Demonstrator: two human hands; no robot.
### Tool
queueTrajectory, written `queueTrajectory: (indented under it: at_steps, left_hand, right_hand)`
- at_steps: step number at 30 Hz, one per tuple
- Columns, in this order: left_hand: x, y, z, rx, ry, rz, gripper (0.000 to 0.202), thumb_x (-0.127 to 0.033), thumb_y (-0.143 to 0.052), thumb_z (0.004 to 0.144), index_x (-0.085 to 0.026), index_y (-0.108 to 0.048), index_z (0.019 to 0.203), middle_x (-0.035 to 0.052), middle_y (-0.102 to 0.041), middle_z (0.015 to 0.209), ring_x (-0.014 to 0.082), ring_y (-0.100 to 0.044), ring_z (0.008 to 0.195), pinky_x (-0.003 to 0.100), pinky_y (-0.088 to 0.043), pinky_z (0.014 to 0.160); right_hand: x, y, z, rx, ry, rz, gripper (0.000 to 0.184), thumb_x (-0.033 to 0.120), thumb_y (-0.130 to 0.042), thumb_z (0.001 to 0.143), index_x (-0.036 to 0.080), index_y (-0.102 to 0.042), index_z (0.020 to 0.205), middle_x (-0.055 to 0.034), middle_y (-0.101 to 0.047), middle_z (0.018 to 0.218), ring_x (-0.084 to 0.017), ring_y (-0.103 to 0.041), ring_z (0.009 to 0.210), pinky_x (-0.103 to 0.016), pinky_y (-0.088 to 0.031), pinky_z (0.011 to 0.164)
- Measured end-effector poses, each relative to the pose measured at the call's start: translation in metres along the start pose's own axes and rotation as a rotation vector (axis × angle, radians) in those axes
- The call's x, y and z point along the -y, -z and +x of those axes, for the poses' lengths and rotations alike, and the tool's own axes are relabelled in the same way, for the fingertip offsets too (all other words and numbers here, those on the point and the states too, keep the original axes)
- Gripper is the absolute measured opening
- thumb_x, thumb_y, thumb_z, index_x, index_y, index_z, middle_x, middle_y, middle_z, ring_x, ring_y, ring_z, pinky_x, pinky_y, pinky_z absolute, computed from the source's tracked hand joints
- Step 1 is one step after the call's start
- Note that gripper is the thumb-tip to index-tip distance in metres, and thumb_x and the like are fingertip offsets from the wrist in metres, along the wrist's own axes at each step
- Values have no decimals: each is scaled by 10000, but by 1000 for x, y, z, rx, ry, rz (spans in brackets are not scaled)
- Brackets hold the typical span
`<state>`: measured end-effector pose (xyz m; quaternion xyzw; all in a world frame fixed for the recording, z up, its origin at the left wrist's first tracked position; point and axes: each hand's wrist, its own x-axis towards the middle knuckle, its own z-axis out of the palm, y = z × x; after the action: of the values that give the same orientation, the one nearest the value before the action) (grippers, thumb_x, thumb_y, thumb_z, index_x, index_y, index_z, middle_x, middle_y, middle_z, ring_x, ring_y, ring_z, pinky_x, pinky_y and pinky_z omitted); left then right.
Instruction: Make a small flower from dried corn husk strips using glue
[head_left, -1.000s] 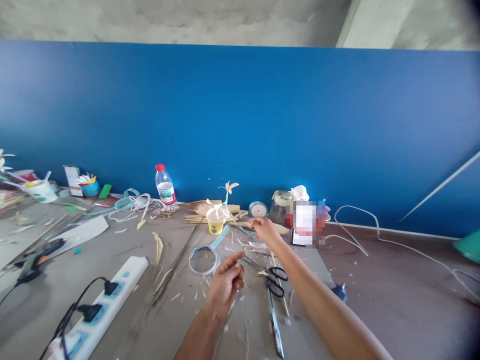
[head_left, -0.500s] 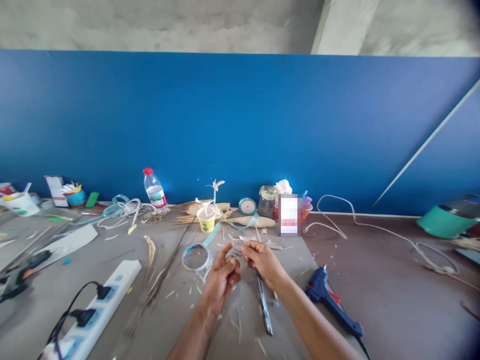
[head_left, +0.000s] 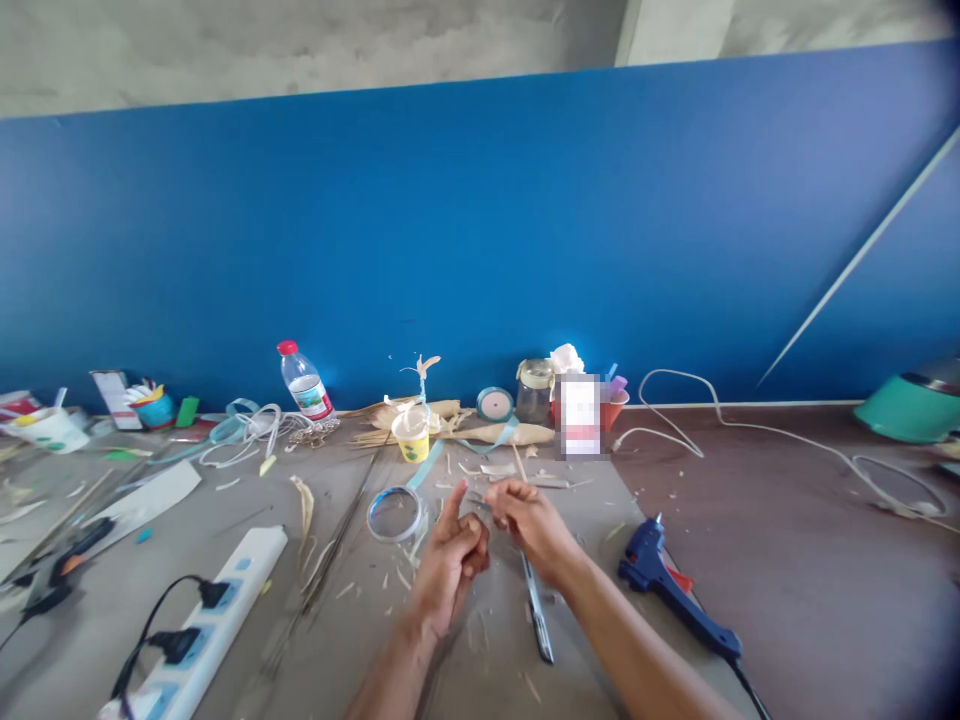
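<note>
My left hand (head_left: pixel 450 560) and my right hand (head_left: pixel 529 520) meet over the grey table (head_left: pixel 225 500), fingertips pinched together on a small thin pale piece I cannot make out. The left forefinger points up. Just left of the hands lies a clear tape roll (head_left: pixel 395 513) with a light blue ribbon (head_left: pixel 424 468) running back from it. A long metal tool (head_left: pixel 538 615) lies under my right wrist. A yellow cup (head_left: pixel 412 437) with a small straw flower stands behind.
A blue glue gun (head_left: pixel 671 590) lies right of my right arm. A white power strip (head_left: pixel 202 625) with black plugs sits front left, another glue gun (head_left: pixel 56 565) far left. Water bottle (head_left: pixel 304 383), ribbon spool (head_left: pixel 495 403), jar (head_left: pixel 534 390) and cables line the blue wall. Straw scraps litter the table.
My right hand came back from the far ribbon spool and joined my left hand in a pinch. The view shifted, bringing the blue glue gun into sight.
</note>
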<state>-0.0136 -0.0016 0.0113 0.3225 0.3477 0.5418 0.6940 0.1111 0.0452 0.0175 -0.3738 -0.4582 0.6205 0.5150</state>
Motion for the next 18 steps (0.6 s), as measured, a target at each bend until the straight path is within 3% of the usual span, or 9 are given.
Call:
queueTrajectory:
  at_steps: [2, 4, 8, 11, 14, 18]
  left_hand:
    - [-1, -1, -2, 28, 9, 11, 669, -267, -609, 735, -249, -328, 1342, -74, -441, 579, 20, -246, 409, 188, -266, 489]
    - [-2, -1, -3, 53, 19, 14, 661, -258, -591, 747, -239, -323, 1350, -72, -442, 576, 19, -229, 406, 195, -271, 497]
    - [-1, -2, -3, 116, 60, 7, 663, -250, -591, 745, -223, -327, 1352, -72, -443, 552, 18, -190, 395, 201, -254, 488]
    - [0, -1, -3, 167, 79, -16, 628, -254, -598, 740, -205, -376, 1326, -73, -425, 526, 22, -195, 391, 204, -239, 476]
    - [1, -2, -3, 211, 101, -27, 581, -267, -611, 728, -192, -439, 1278, -80, -414, 506, 19, -189, 375, 211, -257, 476]
    - [2, -3, -4, 235, 120, -46, 537, -270, -628, 716, -170, -494, 1227, -83, -403, 492, 15, -183, 362, 215, -268, 465]
  right_hand:
    - [0, 16, 8, -184, 64, 51, 223, 382, -654, 643, 194, -560, 569, 55, -438, 448, -76, -354, 390, -225, -299, 427]
    - [3, 34, 14, -282, 102, 65, 235, 424, -594, 689, 210, -556, 598, 53, -452, 483, -75, -338, 389, -228, -309, 437]
    - [8, 50, 15, -348, 168, -196, 237, 426, -584, 708, 206, -627, 630, -26, -594, 630, -159, -521, 605, -266, -395, 562]
    - [6, 40, 10, -167, 199, -398, 214, 382, -619, 696, 217, -683, 817, -60, -659, 897, -217, -567, 852, -299, -432, 699]
    - [1, 24, 4, 76, 184, -420, 300, 332, -560, 757, 211, -635, 1021, -42, -652, 871, -169, -587, 732, -283, -444, 655]
    - [2, 13, -1, 47, 270, -490, 117, 243, -567, 740, 187, -668, 721, -10, -627, 684, -142, -543, 648, -247, -410, 614]
